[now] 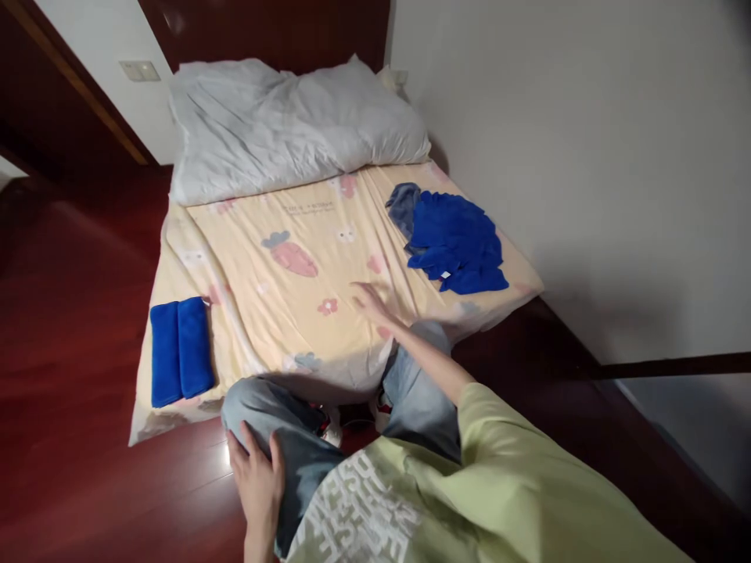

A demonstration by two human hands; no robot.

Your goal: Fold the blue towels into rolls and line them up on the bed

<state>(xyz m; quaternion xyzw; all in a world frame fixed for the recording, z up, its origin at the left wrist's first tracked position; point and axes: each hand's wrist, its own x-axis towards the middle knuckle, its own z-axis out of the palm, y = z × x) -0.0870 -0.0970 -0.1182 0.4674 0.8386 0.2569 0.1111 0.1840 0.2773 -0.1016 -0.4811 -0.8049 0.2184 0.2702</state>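
Two hands show in the head view. The left hand (pixel 255 473) rests on a knee (pixel 249 399), fingers spread apart. The right hand (pixel 371 303) is over the bed sheet (pixel 328 270), fingers loosely extended; I cannot tell whether they touch it. Folded blue cloths (pixel 195 348) lie at the left corner, crumpled blue cloths (pixel 458 238) near the right edge.

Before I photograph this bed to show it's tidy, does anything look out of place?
Yes: the blue heap on the right lies crumpled, a grey cloth showing at its edge, untidy compared with the folded blue fabric at the near left corner. The bedsheet is wrinkled too. No obvious spill shows.
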